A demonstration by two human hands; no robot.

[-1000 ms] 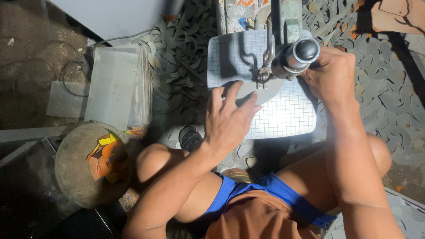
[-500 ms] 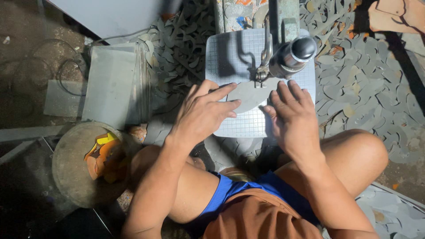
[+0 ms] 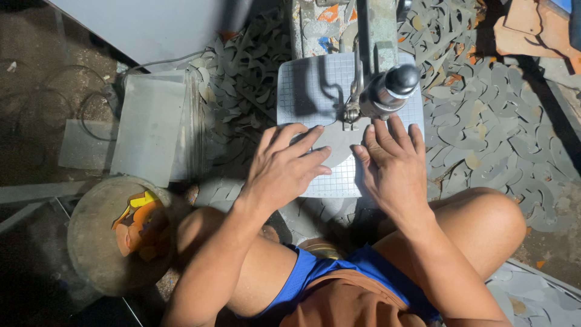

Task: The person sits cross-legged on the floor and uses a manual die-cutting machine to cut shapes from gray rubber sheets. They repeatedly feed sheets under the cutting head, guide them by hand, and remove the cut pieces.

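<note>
Under my left hand [image 3: 284, 166] and right hand [image 3: 392, 162] lies a grey sheet [image 3: 330, 142], matt and smooth, stiff like thin rubber or foam board. It rests on a pale work plate [image 3: 302, 91] printed with a fine grid, flat and dull. Just beyond my right fingertips stands the machine head [image 3: 387, 91], bare metal with a glossy dark knob, and behind it a painted metal column [image 3: 375, 30], chipped and worn. Around my fingers the floor is heaped with grey offcuts [image 3: 484, 127], matt and curled. Left of my left hand sits a stack of grey sheets [image 3: 151, 133], dusty, and a rough, dull round tub [image 3: 91, 242].
</note>
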